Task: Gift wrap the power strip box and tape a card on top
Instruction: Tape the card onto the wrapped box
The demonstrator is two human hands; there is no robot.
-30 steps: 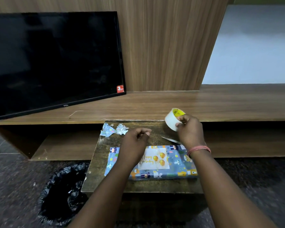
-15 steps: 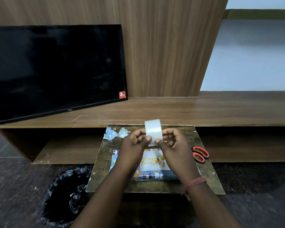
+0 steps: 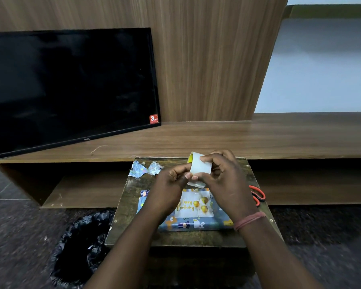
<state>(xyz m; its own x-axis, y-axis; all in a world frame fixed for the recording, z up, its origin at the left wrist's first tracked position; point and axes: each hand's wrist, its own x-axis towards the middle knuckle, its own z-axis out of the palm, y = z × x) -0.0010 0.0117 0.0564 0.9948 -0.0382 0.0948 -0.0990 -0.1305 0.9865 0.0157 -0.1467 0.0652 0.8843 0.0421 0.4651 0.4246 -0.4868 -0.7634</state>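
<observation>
While both hands work above the parcel, the stock of the scene stands as follows.

Item: roll of clear packing tape (image 3: pixel 200 168), yellow core showing at its far rim, held in the air over the far edge of the wrapped box. Right hand (image 3: pixel 224 182) curled round the roll from the three o'clock side, fingers over the top. Left hand (image 3: pixel 171 184) at nine o'clock of the roll, thumb and fingertips pinching at its lower edge, apparently at the loose end; whether a strip is already lifted cannot be told.

Item: wrapped power strip box (image 3: pixel 219 221), blue cartoon paper, lying flat on the small worktop (image 3: pixel 125 205), directly beneath the hands.

Item: "Happy Birthday" card (image 3: pixel 196 205), gold balloons, lying face up on top of the box, no tape seen on it.

Item: orange-handled scissors (image 3: pixel 257 197), at three o'clock of the box, on the worktop.

Item: crumpled paper scraps (image 3: pixel 146 170), at eleven o'clock. Black-lined bin (image 3: pixel 81 243) on the floor at eight o'clock. Television (image 3: pixel 71 86) on the shelf behind.

Handling note, as judgement: wrapping looks finished; the step in hand is drawing tape for the card. Best done by pulling a short, straight length, keeping it taut so it does not fold on itself, cutting with the scissors, and checking that the card sits square before pressing the strip across one edge.
</observation>
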